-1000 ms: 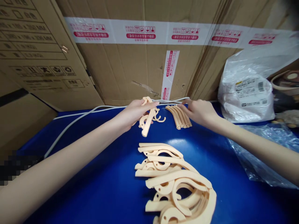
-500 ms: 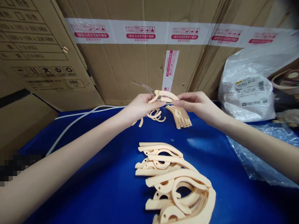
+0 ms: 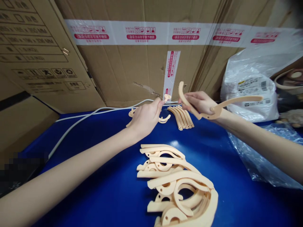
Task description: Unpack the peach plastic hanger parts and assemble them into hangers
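Note:
My left hand (image 3: 147, 116) is closed in a pinch on a small beige plastic piece (image 3: 167, 97), which sticks up past the fingertips. To its right, my right hand (image 3: 198, 101) grips a beige folding hanger (image 3: 213, 116) with one curved arm pointing up and another reaching right across my wrist. Loose hook pieces (image 3: 165, 119) lie on the blue surface, partly hidden behind my left hand. A row of curved hanger arms (image 3: 181, 118) lies just below my right hand. Closer to me is a pile of folded beige hangers (image 3: 182, 176).
A large cardboard box (image 3: 123, 66) with printed tape stands behind the blue tabletop (image 3: 99, 183). Another box (image 3: 44, 60) is at left. White cables (image 3: 73, 128) run along the back left. A white plastic package (image 3: 251, 91) and clear film (image 3: 267, 154) lie at right.
My hands have moved apart from where they held curved pieces together. The hanger has turned in my right hand, its arms now spread. A small piece now shows at my left fingertips.

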Demonstrator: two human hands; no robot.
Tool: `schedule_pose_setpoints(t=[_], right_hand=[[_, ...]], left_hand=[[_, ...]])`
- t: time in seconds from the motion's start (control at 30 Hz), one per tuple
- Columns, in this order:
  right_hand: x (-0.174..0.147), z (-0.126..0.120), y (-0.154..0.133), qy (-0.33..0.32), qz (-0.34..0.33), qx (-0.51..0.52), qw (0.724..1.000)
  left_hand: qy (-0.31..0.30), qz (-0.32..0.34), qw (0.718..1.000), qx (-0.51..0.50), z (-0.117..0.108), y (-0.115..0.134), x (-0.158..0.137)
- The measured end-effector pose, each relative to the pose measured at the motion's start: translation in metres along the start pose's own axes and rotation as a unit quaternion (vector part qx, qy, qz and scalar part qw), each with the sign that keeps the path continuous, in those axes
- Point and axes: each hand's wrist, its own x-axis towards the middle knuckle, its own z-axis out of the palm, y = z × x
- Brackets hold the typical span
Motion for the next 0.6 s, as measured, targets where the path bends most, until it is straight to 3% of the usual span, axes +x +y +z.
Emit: schedule_pose_setpoints(t=[0.07, 0.17, 0.3, 0.37, 0.43, 0.47, 0.53, 0.6], right_hand=[[0.003, 0.000, 0.000, 0.037, 0.030, 0.118, 0.992], [0.007, 0.000, -0.001, 0.057, 0.043, 0.160, 0.985], [0.008, 0.004, 0.002, 0.088, 0.045, 0.179, 0.979], [0.007, 0.005, 0.004, 0.115, 0.012, 0.191, 0.975], [0.004, 0.003, 0.005, 0.146, -0.034, 0.188, 0.971], [0.003, 0.001, 0.006, 0.161, -0.055, 0.177, 0.969], [0.000, -0.003, 0.006, 0.172, -0.089, 0.136, 0.972], [-0.001, -0.007, 0.006, 0.153, -0.112, 0.067, 0.980]], left_hand=[[-0.053, -0.029, 0.998, -0.008, 0.010, -0.005, 0.003], [-0.101, -0.051, 0.993, -0.018, 0.021, -0.014, 0.011], [-0.075, -0.067, 0.995, -0.026, 0.027, -0.023, 0.021], [-0.046, -0.074, 0.996, -0.035, 0.026, -0.024, 0.023], [-0.066, -0.090, 0.989, -0.097, 0.023, -0.024, 0.024], [-0.101, -0.107, 0.975, -0.165, 0.021, -0.023, 0.024], [-0.172, -0.154, 0.916, -0.329, 0.015, -0.021, 0.023], [-0.181, -0.200, 0.849, -0.454, 0.008, -0.018, 0.023]])
